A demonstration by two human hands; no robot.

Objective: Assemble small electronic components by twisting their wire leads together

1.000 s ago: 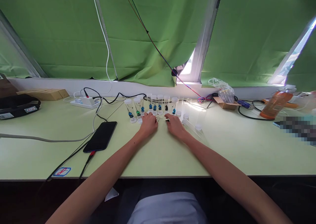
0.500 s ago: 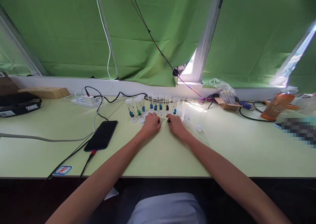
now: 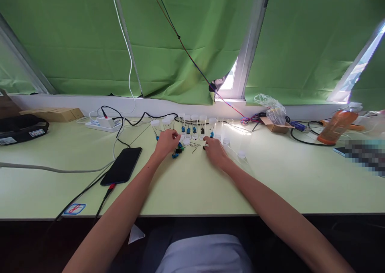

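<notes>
My left hand (image 3: 167,143) is at the left end of a row of clear plastic tubes (image 3: 195,122), its fingers curled together; I cannot make out what, if anything, they pinch. Just right of it lies a small pile of blue, green and black pieces (image 3: 178,150), beside a round white cap (image 3: 186,142). My right hand (image 3: 215,149) rests on the table with its fingers closed around a small black piece (image 3: 205,147), mostly hidden. Between the hands lie several thin metal pins (image 3: 195,146). Blue or black pieces with thin stems stand inside several tubes.
A black phone (image 3: 122,166) with a cable plugged in lies to the left. Behind it sits a white power strip (image 3: 104,123). On the right are more clear tubes (image 3: 236,150), a small carton (image 3: 276,125) and an orange bottle (image 3: 339,124).
My left hand has moved left, off the middle of the table, uncovering the pile of coloured pieces and the pins. The right hand has stayed nearly in place.
</notes>
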